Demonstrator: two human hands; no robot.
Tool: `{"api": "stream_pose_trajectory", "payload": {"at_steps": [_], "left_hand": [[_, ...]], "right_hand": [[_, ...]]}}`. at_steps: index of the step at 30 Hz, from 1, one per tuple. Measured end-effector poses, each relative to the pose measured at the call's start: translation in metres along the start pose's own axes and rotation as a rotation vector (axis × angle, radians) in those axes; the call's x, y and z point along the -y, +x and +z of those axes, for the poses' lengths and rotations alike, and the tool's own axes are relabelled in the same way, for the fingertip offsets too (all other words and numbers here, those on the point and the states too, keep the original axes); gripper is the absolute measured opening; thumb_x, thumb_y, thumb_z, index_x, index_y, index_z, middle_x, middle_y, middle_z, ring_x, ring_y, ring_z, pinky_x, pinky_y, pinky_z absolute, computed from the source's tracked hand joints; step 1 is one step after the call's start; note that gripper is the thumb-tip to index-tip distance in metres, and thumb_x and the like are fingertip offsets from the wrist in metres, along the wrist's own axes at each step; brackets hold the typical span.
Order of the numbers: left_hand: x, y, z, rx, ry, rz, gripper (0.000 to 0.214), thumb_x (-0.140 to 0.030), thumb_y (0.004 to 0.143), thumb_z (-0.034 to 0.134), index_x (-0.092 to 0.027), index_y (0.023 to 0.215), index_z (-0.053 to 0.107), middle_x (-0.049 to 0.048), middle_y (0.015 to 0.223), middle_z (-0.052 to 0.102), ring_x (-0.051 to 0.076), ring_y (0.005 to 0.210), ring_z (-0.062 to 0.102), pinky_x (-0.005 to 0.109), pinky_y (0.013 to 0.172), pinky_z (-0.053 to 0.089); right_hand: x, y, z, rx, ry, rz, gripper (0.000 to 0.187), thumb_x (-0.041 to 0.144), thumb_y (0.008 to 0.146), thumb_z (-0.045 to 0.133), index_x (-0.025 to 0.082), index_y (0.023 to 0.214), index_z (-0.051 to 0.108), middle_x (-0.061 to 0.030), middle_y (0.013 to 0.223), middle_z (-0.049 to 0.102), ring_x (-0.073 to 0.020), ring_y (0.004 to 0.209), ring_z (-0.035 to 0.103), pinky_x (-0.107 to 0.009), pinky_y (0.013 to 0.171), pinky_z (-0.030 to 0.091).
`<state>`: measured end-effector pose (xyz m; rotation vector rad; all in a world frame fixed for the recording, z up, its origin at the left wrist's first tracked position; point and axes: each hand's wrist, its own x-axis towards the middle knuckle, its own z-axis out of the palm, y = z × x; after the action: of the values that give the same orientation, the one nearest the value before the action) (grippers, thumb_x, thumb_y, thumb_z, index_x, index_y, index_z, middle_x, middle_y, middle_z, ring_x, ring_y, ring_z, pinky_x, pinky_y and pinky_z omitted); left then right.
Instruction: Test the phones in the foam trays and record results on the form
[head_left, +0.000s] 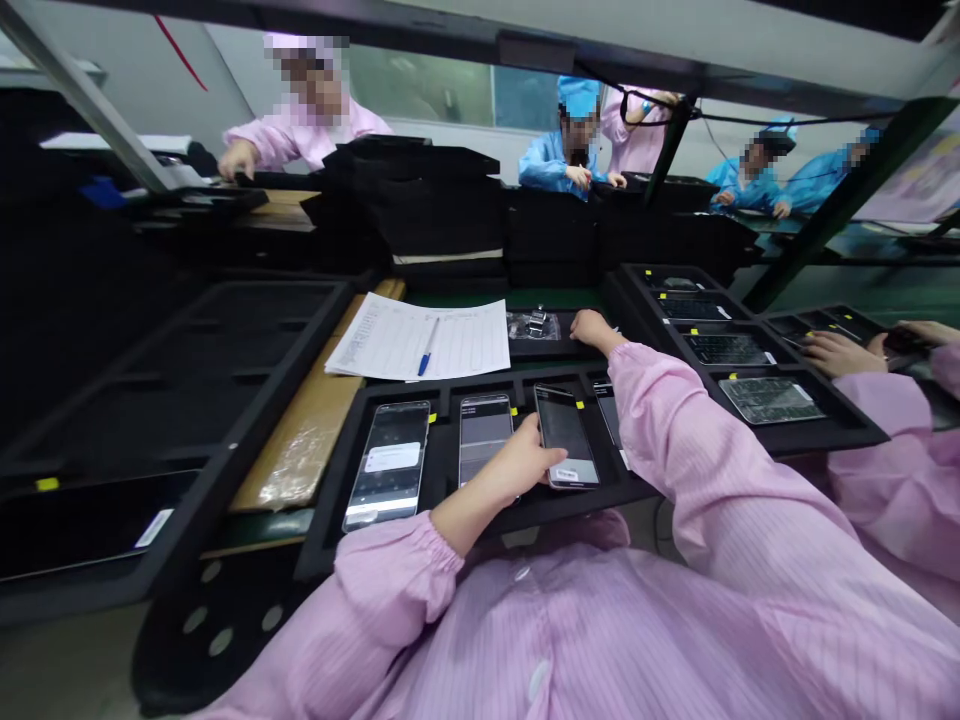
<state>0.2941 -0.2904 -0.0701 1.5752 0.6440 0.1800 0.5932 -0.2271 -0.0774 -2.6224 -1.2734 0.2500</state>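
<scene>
My left hand (517,465) grips the edge of a dark-screened smartphone (566,437), which sits at a slant in a black foam tray (450,432). Beside it in that tray lie two more smartphones (386,465) (485,438), and another (607,415) is partly hidden by my right sleeve. My right hand (596,330) rests on a black tray (577,350), holding nothing, next to a clear bag with small metal parts (534,325). A co-worker's hands (832,352) work at the far right.
A printed sheet (420,340) with a blue pen (427,350) lies left of my right hand. A black tray with several phones (769,400) stands at right, and a large black tray (187,400) at left. Stacked black foam (435,215) rises ahead, with people in smocks beyond.
</scene>
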Motion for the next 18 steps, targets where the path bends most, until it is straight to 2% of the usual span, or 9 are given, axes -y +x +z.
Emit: {"api": "stream_pose_trajectory", "payload": {"at_steps": [1,3,5,6,7,10,12,15,18], "left_hand": [[0.0,0.002,0.005,-0.032,0.055,0.033,0.044,-0.007,0.074,0.064,-0.015,0.117,0.055,0.0114,0.103,0.07,0.029,0.105,0.067,0.049,0.095,0.054],[-0.006,0.001,0.017,-0.1,0.154,0.113,0.049,-0.002,0.076,0.058,-0.014,0.124,0.055,0.0161,0.123,0.064,0.031,0.134,0.05,0.054,0.117,0.032],[-0.016,-0.003,0.033,-0.126,0.219,0.176,0.052,0.001,0.079,0.052,-0.013,0.129,0.053,0.0186,0.139,0.054,0.03,0.147,0.03,0.054,0.123,0.013],[-0.021,-0.004,0.042,-0.117,0.239,0.189,0.052,0.002,0.079,0.051,-0.013,0.129,0.054,0.0193,0.142,0.053,0.031,0.149,0.027,0.055,0.123,0.011],[-0.026,-0.003,0.052,-0.097,0.251,0.187,0.052,0.002,0.078,0.053,-0.013,0.128,0.055,0.02,0.141,0.054,0.032,0.148,0.029,0.055,0.123,0.014],[-0.031,0.008,0.081,-0.034,0.236,0.094,0.05,0.001,0.071,0.067,-0.011,0.119,0.06,0.0219,0.127,0.062,0.037,0.133,0.049,0.053,0.114,0.033],[-0.03,0.021,0.095,-0.047,0.182,-0.004,0.047,-0.009,0.076,0.072,-0.012,0.121,0.06,0.0181,0.125,0.063,0.033,0.123,0.056,0.051,0.106,0.044],[-0.029,0.041,0.103,-0.124,0.064,-0.135,0.041,-0.032,0.09,0.066,-0.017,0.127,0.057,0.0118,0.131,0.058,0.027,0.117,0.058,0.05,0.098,0.051],[-0.03,0.056,0.099,-0.142,-0.071,-0.216,0.039,-0.038,0.092,0.063,-0.017,0.125,0.058,0.0109,0.129,0.059,0.025,0.112,0.06,0.047,0.093,0.054]], "right_hand": [[0.0,-0.001,-0.001,0.009,-0.01,0.02,0.035,0.035,0.096,0.064,0.015,0.125,0.06,-0.0106,0.125,0.062,-0.0239,0.106,0.064,-0.044,0.089,0.057],[0.0,-0.006,-0.003,0.017,-0.021,0.05,0.035,0.035,0.096,0.064,0.015,0.125,0.06,-0.0111,0.125,0.062,-0.0239,0.107,0.064,-0.044,0.09,0.056],[-0.001,-0.015,-0.005,0.009,-0.017,0.061,0.035,0.035,0.096,0.065,0.014,0.124,0.061,-0.0119,0.125,0.062,-0.0242,0.107,0.064,-0.044,0.091,0.056],[-0.002,-0.021,-0.006,0.002,-0.01,0.063,0.036,0.035,0.096,0.065,0.014,0.124,0.061,-0.0122,0.125,0.062,-0.0244,0.108,0.064,-0.044,0.091,0.056],[-0.002,-0.026,-0.008,-0.005,0.002,0.061,0.036,0.035,0.096,0.065,0.014,0.124,0.061,-0.012,0.125,0.062,-0.0244,0.108,0.064,-0.044,0.091,0.056],[0.001,-0.044,-0.017,-0.045,0.058,0.035,0.035,0.036,0.096,0.064,0.016,0.125,0.06,-0.0102,0.124,0.062,-0.0236,0.106,0.064,-0.044,0.089,0.057],[0.006,-0.055,-0.028,-0.093,0.109,0.003,0.033,0.037,0.097,0.064,0.016,0.122,0.062,-0.0092,0.121,0.064,-0.0225,0.103,0.065,-0.043,0.087,0.057],[0.012,-0.077,-0.053,-0.198,0.192,-0.051,0.021,0.026,0.094,0.066,0.012,0.11,0.067,-0.0091,0.109,0.069,-0.021,0.099,0.067,-0.038,0.089,0.055],[0.012,-0.127,-0.076,-0.323,0.298,-0.134,0.025,0.014,0.091,0.064,0.014,0.115,0.068,-0.0061,0.101,0.072,-0.017,0.092,0.067,-0.03,0.087,0.054]]}}
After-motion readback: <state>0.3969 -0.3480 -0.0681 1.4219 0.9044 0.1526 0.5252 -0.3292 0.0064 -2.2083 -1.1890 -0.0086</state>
